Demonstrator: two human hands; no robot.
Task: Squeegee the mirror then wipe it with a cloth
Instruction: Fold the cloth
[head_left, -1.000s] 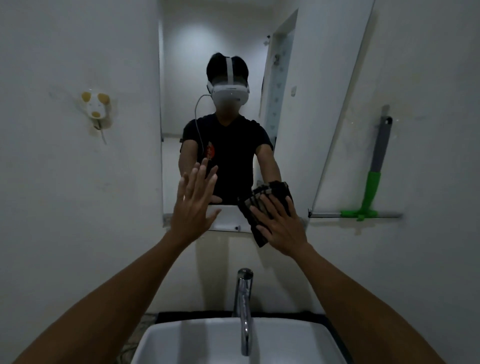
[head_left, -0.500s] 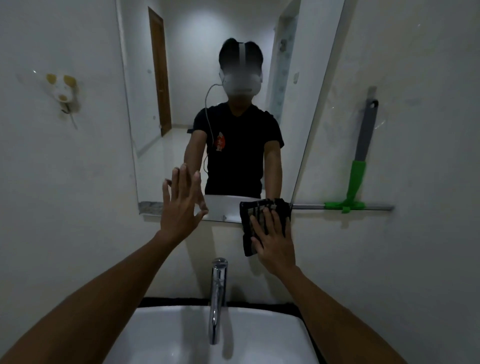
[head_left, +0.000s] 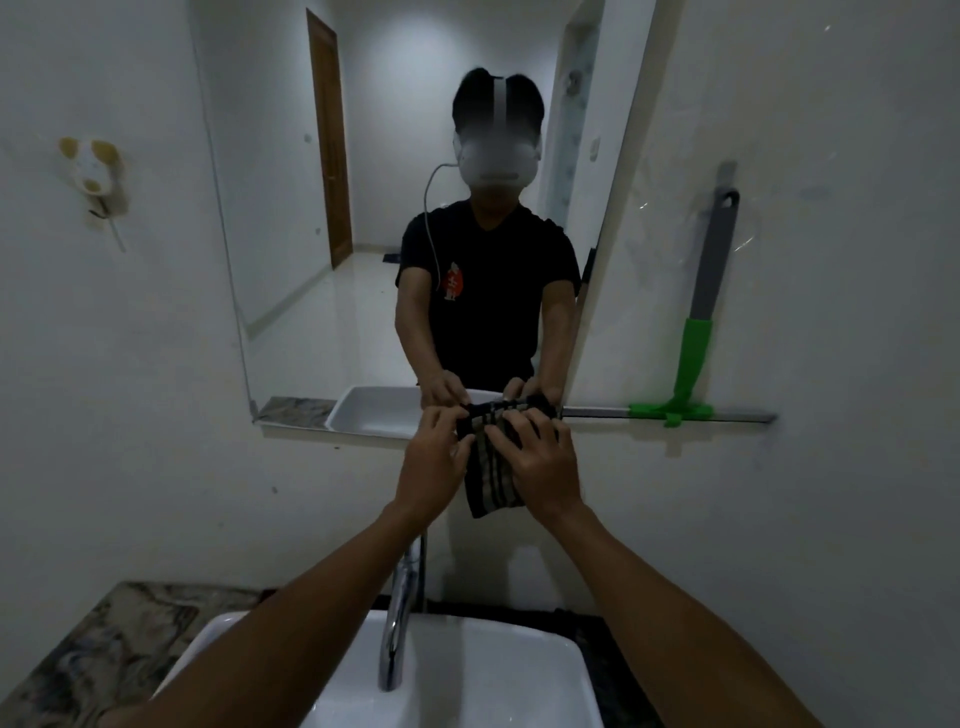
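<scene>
The mirror (head_left: 322, 291) hangs on the white wall above the sink, and a person with a headset shows in it. A dark striped cloth (head_left: 491, 475) is pressed at the mirror's lower right corner and hangs down over the wall below. My right hand (head_left: 540, 457) lies on the cloth's right side with fingers spread over it. My left hand (head_left: 434, 460) grips the cloth's upper left edge. The squeegee (head_left: 698, 332), grey handle with green neck, hangs on the wall right of the mirror with its blade level.
A chrome tap (head_left: 397, 623) rises over the white sink (head_left: 467, 670) directly below my arms. A marbled counter (head_left: 104, 654) lies at lower left. A small holder (head_left: 93, 166) is stuck on the left wall.
My left hand left the mirror glass and came right onto the cloth's edge. The right hand with the cloth stayed at the mirror's lower right corner. The view shifted lower and left.
</scene>
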